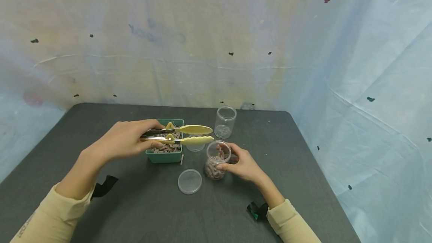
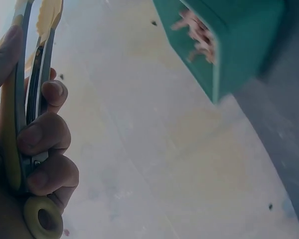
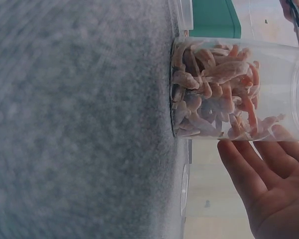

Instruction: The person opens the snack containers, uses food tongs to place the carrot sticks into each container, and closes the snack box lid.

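Left hand (image 1: 125, 139) grips tongs (image 1: 195, 129) sideways over a green tub (image 1: 164, 158); right hand (image 1: 245, 165) clasps a jar (image 1: 214, 167).

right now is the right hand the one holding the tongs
No, the left hand grips the tongs, while the right hand holds a clear jar.

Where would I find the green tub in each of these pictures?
Head: left of centre, the green tub is partly covered by the left hand and the tongs.
Left wrist: upper right, slanted, cut off by the top edge.
Right wrist: at the top edge, right of centre, just above the jar in the picture.
Shared landmark: the tongs, only partly visible at upper right in the right wrist view.
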{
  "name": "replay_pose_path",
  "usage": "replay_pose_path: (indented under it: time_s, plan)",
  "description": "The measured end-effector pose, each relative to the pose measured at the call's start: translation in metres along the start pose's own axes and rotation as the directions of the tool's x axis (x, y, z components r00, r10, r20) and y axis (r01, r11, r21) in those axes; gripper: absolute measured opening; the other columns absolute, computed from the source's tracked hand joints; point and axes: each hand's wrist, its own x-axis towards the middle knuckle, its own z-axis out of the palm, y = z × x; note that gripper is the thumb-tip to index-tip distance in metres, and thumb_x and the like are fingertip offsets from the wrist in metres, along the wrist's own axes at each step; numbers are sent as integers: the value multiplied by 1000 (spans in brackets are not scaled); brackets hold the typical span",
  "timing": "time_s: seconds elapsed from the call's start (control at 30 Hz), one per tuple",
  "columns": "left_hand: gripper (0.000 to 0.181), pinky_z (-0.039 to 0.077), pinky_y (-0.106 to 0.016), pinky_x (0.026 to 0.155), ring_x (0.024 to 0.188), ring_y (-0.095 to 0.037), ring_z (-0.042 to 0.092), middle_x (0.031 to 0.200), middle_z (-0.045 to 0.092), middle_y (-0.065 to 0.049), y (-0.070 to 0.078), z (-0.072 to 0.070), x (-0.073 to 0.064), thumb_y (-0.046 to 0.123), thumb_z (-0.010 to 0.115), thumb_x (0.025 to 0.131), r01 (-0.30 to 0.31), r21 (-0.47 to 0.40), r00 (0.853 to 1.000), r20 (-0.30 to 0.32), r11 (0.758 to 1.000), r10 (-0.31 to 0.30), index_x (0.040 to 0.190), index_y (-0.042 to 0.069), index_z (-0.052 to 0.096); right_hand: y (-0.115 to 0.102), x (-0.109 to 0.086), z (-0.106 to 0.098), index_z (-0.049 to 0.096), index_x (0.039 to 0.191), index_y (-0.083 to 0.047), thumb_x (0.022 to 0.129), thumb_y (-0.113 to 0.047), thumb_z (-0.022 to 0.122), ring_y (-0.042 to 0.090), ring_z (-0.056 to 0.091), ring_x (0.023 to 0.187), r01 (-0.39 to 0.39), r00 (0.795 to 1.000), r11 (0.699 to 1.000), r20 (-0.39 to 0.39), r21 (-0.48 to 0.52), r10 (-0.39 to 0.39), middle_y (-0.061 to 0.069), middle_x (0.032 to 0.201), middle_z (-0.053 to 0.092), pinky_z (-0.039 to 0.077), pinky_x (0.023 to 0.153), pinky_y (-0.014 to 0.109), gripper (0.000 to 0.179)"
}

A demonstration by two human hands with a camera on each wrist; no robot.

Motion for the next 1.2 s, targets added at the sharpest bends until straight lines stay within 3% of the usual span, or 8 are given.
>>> replay_pose_path:
  time_s: [0.33, 0.5, 0.7, 0.9, 1.2]
  plan:
    - [58, 45, -34, 58, 74, -5, 63, 119, 74, -1, -41, -15, -15, 61, 68, 95, 143, 96, 986, 72, 985, -150, 135, 20, 63, 1, -1, -1, 52, 149, -3, 90, -15, 85, 35, 59, 130, 15, 1000, 1000, 5, 15, -15, 17, 143, 60, 50, 105, 52, 69]
    - [73, 45, -35, 56, 80, -12, 69, 117, 74, -4, -63, -22, -19, 72, 63, 91, 168, 137, 975, 123, 976, -185, 137, 15, 62, 1, -2, -1, 51, 149, -3, 90, -15, 85, 36, 59, 131, 19, 1000, 1000, 9, 22, -19, 17, 144, 59, 50, 105, 50, 68]
    - [83, 46, -34, 55, 86, -15, 71, 118, 73, -2, -79, -24, -17, 77, 66, 85, 148, 176, 970, 164, 973, -177, 139, 14, 61, -1, -2, -2, 51, 149, -3, 90, -14, 84, 37, 59, 130, 14, 1000, 999, 6, 31, -14, 18, 144, 58, 51, 104, 48, 68]
    - [89, 50, -37, 59, 96, -22, 72, 123, 70, -5, -84, -18, -9, 78, 69, 82, 117, 171, 969, 196, 978, -150, 142, 13, 59, -1, -2, -1, 52, 148, -4, 90, -12, 85, 34, 59, 131, 13, 1000, 1000, 2, 19, -13, 17, 144, 59, 52, 104, 42, 67]
    - [93, 47, -34, 56, 81, -11, 65, 122, 63, -5, -80, -9, 14, 75, 74, 80, 59, 179, 966, 239, 982, -101, 145, 10, 57, -1, -1, 0, 52, 148, -4, 89, -10, 85, 37, 59, 131, 16, 1000, 1000, 5, 25, -16, 17, 145, 58, 52, 103, 43, 67]
